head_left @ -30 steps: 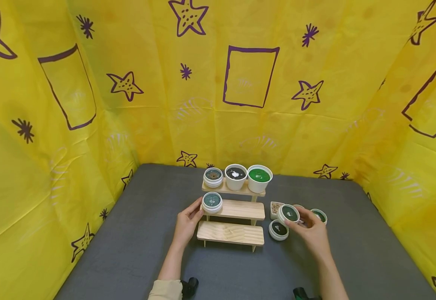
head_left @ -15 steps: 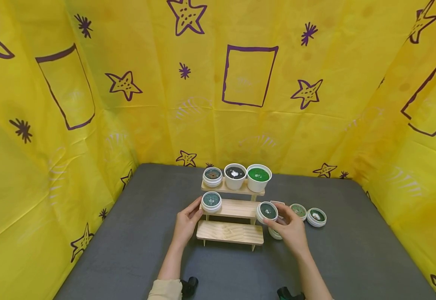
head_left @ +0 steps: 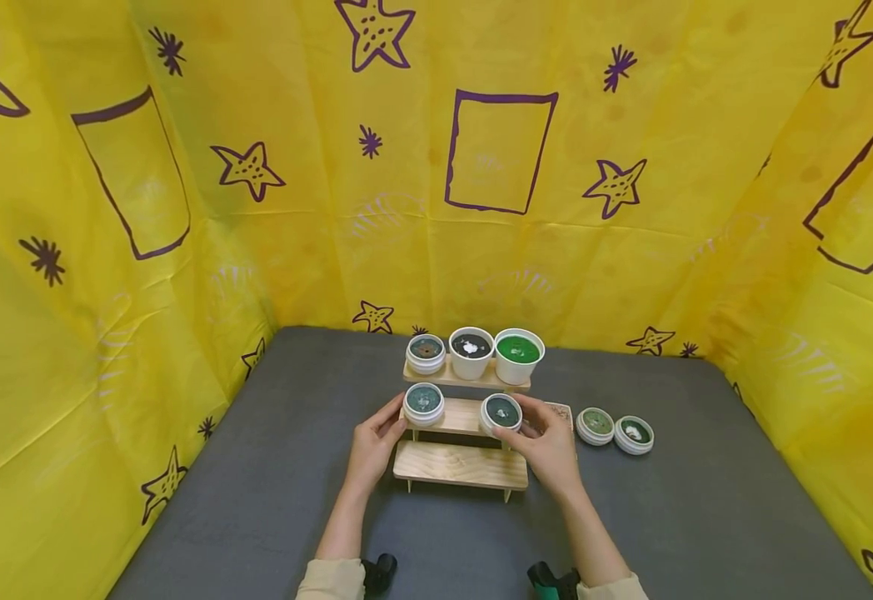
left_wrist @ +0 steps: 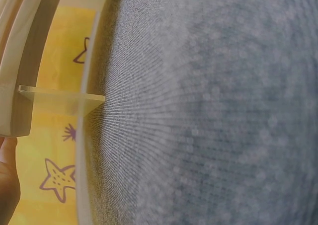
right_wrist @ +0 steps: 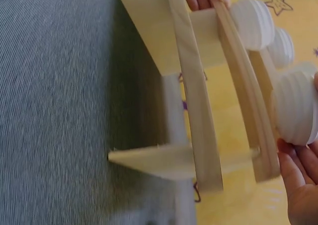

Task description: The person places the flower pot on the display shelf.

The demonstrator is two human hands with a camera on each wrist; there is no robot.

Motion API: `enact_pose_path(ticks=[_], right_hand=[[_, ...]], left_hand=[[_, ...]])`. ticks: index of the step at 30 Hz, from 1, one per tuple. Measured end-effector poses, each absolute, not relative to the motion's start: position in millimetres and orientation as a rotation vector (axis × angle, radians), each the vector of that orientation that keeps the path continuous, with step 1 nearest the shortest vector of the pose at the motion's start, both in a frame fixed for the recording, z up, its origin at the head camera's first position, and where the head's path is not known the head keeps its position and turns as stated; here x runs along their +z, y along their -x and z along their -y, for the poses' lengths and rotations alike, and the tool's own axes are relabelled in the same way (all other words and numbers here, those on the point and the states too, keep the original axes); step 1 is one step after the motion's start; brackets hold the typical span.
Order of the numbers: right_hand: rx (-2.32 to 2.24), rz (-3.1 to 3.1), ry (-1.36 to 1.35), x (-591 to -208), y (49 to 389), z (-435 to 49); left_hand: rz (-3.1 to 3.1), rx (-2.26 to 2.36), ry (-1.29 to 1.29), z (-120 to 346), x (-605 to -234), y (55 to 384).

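My right hand [head_left: 549, 457] pinches a small white jar with dark teal-green contents [head_left: 500, 412], upright over the right half of the middle shelf of a three-tier wooden display stand [head_left: 461, 467]. In the right wrist view that jar [right_wrist: 295, 106] is right at the shelf's face, fingers curled round its side. My left hand [head_left: 371, 454] grips the left end of the same shelf, thumb in front and fingers behind. Beside those fingertips sits a similar white jar with blue-green contents [head_left: 424, 402]. In the left wrist view the shelf end [left_wrist: 17, 111] rests against my fingers [left_wrist: 7, 153].
On the top shelf stand a jar with greyish contents [head_left: 426, 353], a black-filled cup [head_left: 471, 354] and a green-filled cup [head_left: 519, 357]. Two jars, one pale green [head_left: 595, 426] and one dark green [head_left: 635, 435], lie right. A pebble-filled dish [head_left: 561, 412] is partly behind my right hand.
My right hand has carried its jar leftward from the group on the table to over the middle shelf. My left hand stays at the shelf's left end.
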State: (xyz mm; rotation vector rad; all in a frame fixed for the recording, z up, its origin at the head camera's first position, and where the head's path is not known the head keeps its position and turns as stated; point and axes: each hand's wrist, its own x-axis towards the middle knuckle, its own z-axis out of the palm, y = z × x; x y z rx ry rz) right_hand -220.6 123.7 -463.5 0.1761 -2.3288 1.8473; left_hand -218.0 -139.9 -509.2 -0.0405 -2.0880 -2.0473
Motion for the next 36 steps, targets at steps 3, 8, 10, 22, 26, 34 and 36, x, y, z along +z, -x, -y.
enact_pose_path(ticks=[3,8,10,22,26,34,36], right_hand=[[1.868,2.313,-0.196,-464,223,-116],[1.875,2.315,-0.206,-464,226,-104],[1.866,2.318,-0.207,-463,228,-101],[1.832,2.348,-0.189,-461,233,-89],[1.809,2.36,-0.189,-461,234,-88],[1.775,2.38,-0.187,-461,233,-84],[1.764,2.384,-0.184,-462,233,-84]], left_hand=[[2.091,-2.048,0.046,139,-510,218],[2.075,-2.06,0.043,141,-510,219],[2.072,-2.063,0.039,141,-510,219],[2.074,-2.056,0.033,140,-510,219],[2.065,-2.062,0.035,140,-511,219],[2.059,-2.059,0.031,140,-511,219],[2.059,-2.06,0.03,140,-511,219]])
